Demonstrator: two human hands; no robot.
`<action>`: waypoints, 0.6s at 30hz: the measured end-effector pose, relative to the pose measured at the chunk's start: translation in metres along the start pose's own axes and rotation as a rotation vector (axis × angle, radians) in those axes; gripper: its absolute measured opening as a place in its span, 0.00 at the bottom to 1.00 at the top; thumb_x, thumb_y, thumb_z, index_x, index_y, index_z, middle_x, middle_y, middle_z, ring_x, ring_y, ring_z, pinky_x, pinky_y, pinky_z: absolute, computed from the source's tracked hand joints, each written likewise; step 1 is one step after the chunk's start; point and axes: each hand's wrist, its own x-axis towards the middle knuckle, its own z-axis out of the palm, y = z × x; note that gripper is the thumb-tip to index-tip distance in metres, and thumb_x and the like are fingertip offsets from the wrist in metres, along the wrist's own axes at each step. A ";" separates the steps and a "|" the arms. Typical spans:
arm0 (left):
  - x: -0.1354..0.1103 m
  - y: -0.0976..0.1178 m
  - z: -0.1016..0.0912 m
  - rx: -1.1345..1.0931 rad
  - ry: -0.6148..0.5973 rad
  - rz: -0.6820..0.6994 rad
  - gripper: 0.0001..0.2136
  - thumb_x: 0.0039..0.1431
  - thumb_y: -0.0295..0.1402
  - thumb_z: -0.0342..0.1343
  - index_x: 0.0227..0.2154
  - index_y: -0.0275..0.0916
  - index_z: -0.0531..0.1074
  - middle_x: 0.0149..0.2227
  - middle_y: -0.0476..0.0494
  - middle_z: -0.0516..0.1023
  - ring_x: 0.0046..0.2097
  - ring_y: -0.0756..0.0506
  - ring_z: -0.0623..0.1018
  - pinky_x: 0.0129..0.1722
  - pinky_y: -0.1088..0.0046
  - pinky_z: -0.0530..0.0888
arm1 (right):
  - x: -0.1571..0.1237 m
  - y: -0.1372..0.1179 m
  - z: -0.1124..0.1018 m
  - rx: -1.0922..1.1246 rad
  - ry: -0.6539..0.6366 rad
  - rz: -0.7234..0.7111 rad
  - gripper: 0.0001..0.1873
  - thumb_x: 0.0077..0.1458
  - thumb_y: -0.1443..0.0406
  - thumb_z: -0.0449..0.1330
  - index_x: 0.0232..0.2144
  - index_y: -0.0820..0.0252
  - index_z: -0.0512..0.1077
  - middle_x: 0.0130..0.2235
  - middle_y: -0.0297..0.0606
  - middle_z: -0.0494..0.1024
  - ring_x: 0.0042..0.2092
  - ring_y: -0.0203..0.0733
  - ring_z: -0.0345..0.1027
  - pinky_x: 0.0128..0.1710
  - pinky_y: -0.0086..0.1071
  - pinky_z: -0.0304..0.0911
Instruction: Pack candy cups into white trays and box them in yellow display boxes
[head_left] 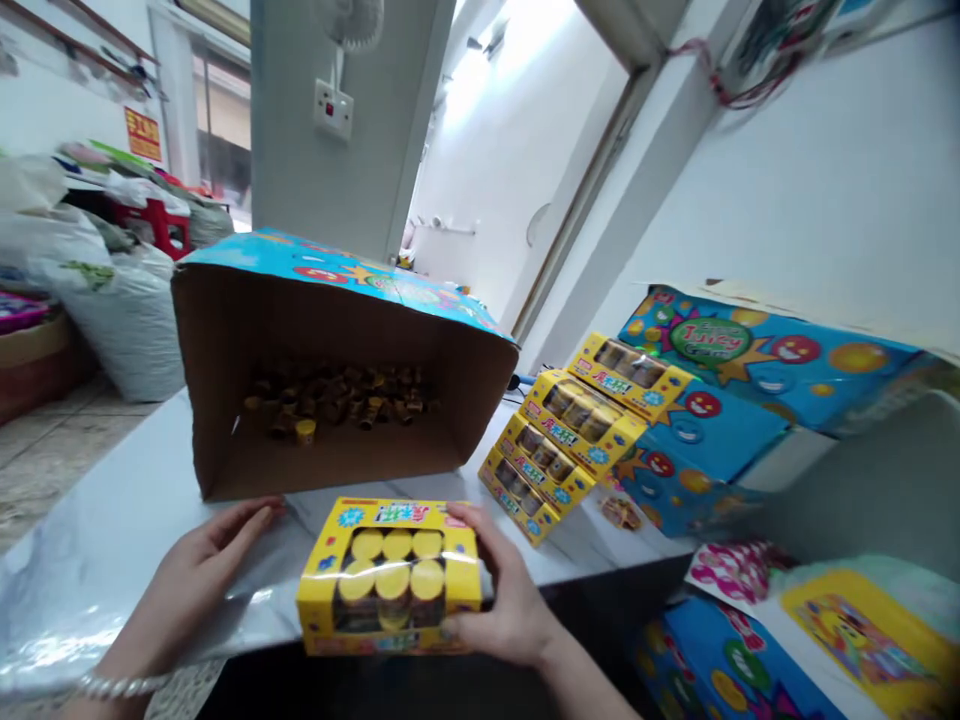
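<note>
My right hand grips the right side of a yellow windowed box filled with round yellow-lidded cups, holding it at the near edge of the white table. To the left of the box, my left hand lies on the table, fingers stretched out, a bead bracelet on its wrist. Just beyond my hands a big cardboard carton lies on its side, its open mouth towards me, with several small loose cups at the back.
A leaning row of several filled yellow boxes rests against blue printed cartons at the right. More blue and yellow cartons sit below the table on the right. White sacks stand on the floor at the far left.
</note>
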 end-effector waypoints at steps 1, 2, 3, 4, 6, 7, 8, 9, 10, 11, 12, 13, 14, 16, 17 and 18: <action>-0.001 0.001 0.000 -0.008 -0.004 0.005 0.15 0.50 0.52 0.62 0.34 0.48 0.81 0.40 0.53 0.85 0.51 0.34 0.77 0.58 0.60 0.67 | -0.005 -0.013 -0.015 0.006 0.025 0.037 0.50 0.35 0.61 0.74 0.62 0.50 0.61 0.61 0.46 0.67 0.59 0.58 0.65 0.58 0.46 0.62; -0.002 0.003 -0.001 -0.018 -0.009 0.006 0.15 0.50 0.51 0.62 0.33 0.48 0.81 0.40 0.54 0.85 0.51 0.34 0.77 0.58 0.60 0.67 | -0.010 -0.026 -0.032 0.006 0.065 0.068 0.50 0.37 0.60 0.73 0.62 0.50 0.61 0.62 0.46 0.66 0.59 0.58 0.66 0.57 0.46 0.64; -0.003 0.005 -0.002 -0.025 -0.015 0.001 0.14 0.50 0.50 0.62 0.33 0.48 0.82 0.40 0.54 0.85 0.51 0.34 0.77 0.58 0.61 0.67 | -0.012 -0.041 -0.050 -0.001 0.126 0.085 0.48 0.39 0.59 0.73 0.62 0.51 0.61 0.62 0.47 0.66 0.58 0.58 0.67 0.55 0.45 0.66; -0.004 0.007 -0.003 -0.026 -0.023 -0.004 0.14 0.50 0.50 0.62 0.33 0.48 0.82 0.40 0.54 0.85 0.51 0.34 0.77 0.59 0.61 0.66 | -0.012 -0.055 -0.068 -0.029 0.214 0.085 0.47 0.40 0.58 0.73 0.62 0.51 0.62 0.62 0.47 0.67 0.57 0.58 0.68 0.53 0.45 0.67; -0.005 0.011 -0.006 -0.013 -0.036 -0.034 0.14 0.50 0.50 0.62 0.34 0.48 0.82 0.40 0.55 0.85 0.51 0.35 0.78 0.59 0.63 0.66 | -0.007 -0.081 -0.105 -0.150 0.451 0.013 0.44 0.42 0.56 0.72 0.61 0.53 0.64 0.61 0.47 0.69 0.56 0.58 0.69 0.52 0.44 0.69; -0.004 0.012 -0.008 0.001 -0.054 -0.055 0.15 0.50 0.51 0.62 0.34 0.48 0.82 0.41 0.55 0.85 0.52 0.35 0.77 0.59 0.64 0.66 | -0.001 -0.090 -0.122 -0.227 0.576 -0.045 0.43 0.42 0.55 0.71 0.60 0.54 0.65 0.60 0.48 0.70 0.56 0.58 0.69 0.52 0.45 0.69; -0.004 0.013 -0.010 0.016 -0.086 -0.072 0.15 0.50 0.51 0.62 0.35 0.48 0.82 0.43 0.55 0.84 0.53 0.36 0.77 0.59 0.65 0.66 | 0.006 -0.097 -0.138 -0.301 0.687 -0.100 0.43 0.43 0.54 0.70 0.61 0.55 0.65 0.60 0.48 0.70 0.57 0.58 0.68 0.53 0.47 0.68; -0.003 0.013 -0.011 0.029 -0.117 -0.084 0.16 0.51 0.51 0.62 0.36 0.48 0.82 0.44 0.55 0.84 0.53 0.37 0.77 0.59 0.67 0.65 | 0.013 -0.102 -0.153 -0.377 0.784 -0.154 0.43 0.43 0.54 0.70 0.61 0.56 0.65 0.59 0.48 0.71 0.57 0.58 0.68 0.54 0.49 0.67; -0.002 0.013 -0.013 0.038 -0.138 -0.089 0.16 0.51 0.51 0.62 0.37 0.48 0.81 0.45 0.54 0.84 0.54 0.37 0.77 0.59 0.67 0.65 | 0.021 -0.103 -0.166 -0.448 0.861 -0.192 0.43 0.43 0.53 0.69 0.61 0.56 0.64 0.58 0.48 0.71 0.57 0.58 0.68 0.55 0.50 0.66; -0.001 0.013 -0.013 0.042 -0.155 -0.090 0.17 0.51 0.52 0.62 0.38 0.48 0.81 0.46 0.54 0.84 0.54 0.37 0.76 0.60 0.67 0.65 | 0.029 -0.101 -0.178 -0.516 0.921 -0.211 0.43 0.43 0.53 0.69 0.61 0.57 0.64 0.57 0.47 0.72 0.56 0.57 0.69 0.55 0.51 0.65; 0.000 0.012 -0.014 0.042 -0.167 -0.087 0.17 0.51 0.52 0.61 0.37 0.48 0.81 0.46 0.53 0.83 0.54 0.37 0.76 0.60 0.66 0.64 | 0.037 -0.097 -0.189 -0.582 0.968 -0.212 0.43 0.43 0.52 0.69 0.60 0.57 0.65 0.56 0.47 0.73 0.55 0.56 0.70 0.55 0.50 0.66; 0.001 0.011 -0.014 0.039 -0.166 -0.084 0.17 0.51 0.52 0.61 0.37 0.48 0.81 0.46 0.53 0.84 0.54 0.36 0.77 0.60 0.65 0.64 | 0.043 -0.091 -0.199 -0.643 1.005 -0.192 0.42 0.42 0.52 0.70 0.59 0.56 0.66 0.54 0.46 0.74 0.52 0.55 0.72 0.53 0.50 0.67; 0.002 0.011 -0.015 0.038 -0.153 -0.077 0.16 0.51 0.52 0.61 0.36 0.48 0.82 0.45 0.53 0.84 0.54 0.36 0.77 0.60 0.64 0.65 | 0.049 -0.084 -0.207 -0.696 1.035 -0.158 0.42 0.42 0.51 0.70 0.58 0.55 0.67 0.52 0.45 0.75 0.50 0.54 0.73 0.51 0.50 0.68; 0.002 0.009 -0.015 0.054 -0.150 -0.066 0.15 0.51 0.52 0.61 0.34 0.49 0.82 0.44 0.54 0.84 0.53 0.36 0.77 0.59 0.64 0.66 | 0.057 -0.069 -0.220 -0.787 1.072 -0.074 0.41 0.42 0.49 0.69 0.57 0.54 0.68 0.48 0.43 0.77 0.46 0.52 0.74 0.48 0.49 0.70; 0.003 0.008 -0.015 0.066 -0.141 -0.056 0.15 0.51 0.52 0.61 0.34 0.49 0.82 0.44 0.55 0.84 0.52 0.36 0.78 0.59 0.65 0.67 | 0.059 -0.062 -0.224 -0.823 1.074 -0.044 0.41 0.42 0.48 0.69 0.58 0.54 0.68 0.48 0.43 0.77 0.44 0.51 0.73 0.48 0.49 0.70; 0.004 0.007 -0.015 0.080 -0.136 -0.047 0.15 0.51 0.52 0.60 0.34 0.50 0.82 0.44 0.55 0.84 0.52 0.36 0.78 0.58 0.65 0.67 | 0.060 -0.056 -0.227 -0.867 1.053 -0.035 0.42 0.44 0.47 0.67 0.59 0.55 0.67 0.50 0.45 0.75 0.45 0.51 0.72 0.48 0.49 0.69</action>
